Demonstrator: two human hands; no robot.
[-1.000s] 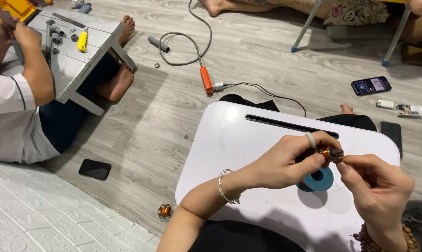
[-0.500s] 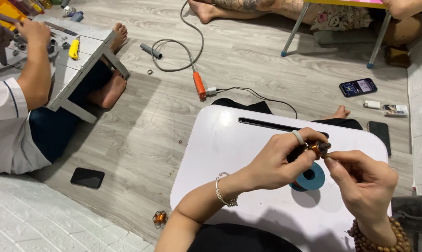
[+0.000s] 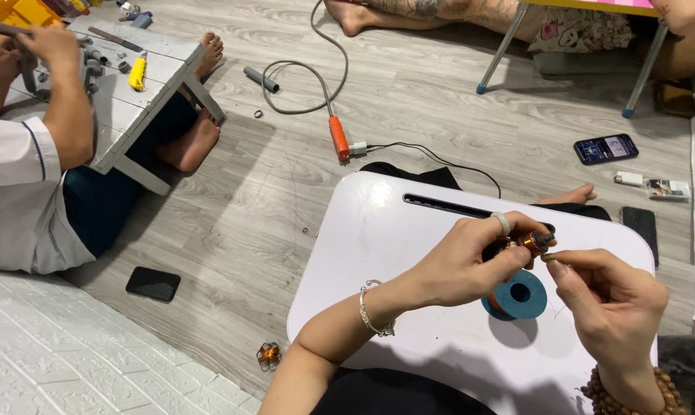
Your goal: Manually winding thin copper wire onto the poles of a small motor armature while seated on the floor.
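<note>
The right hand (image 3: 612, 303) sits at about four o'clock, fingertips pressed together just beside a small copper-wound coil (image 3: 528, 244), seemingly pinching a fine wire too thin to make out. The left hand (image 3: 470, 265) comes in from seven o'clock and pinches that coil between thumb and fingers above the white lap desk (image 3: 378, 230). Just under both hands a blue spool (image 3: 520, 294) with copper wire lies flat on the desk. At eight o'clock another small coil (image 3: 268, 355) rests on the floor, with a black phone (image 3: 153, 283) nearby. Farther out, at twelve o'clock, an orange-handled soldering iron (image 3: 338, 139) lies on the planks. At ten o'clock another person works at a low grey desk (image 3: 144, 100).
</note>
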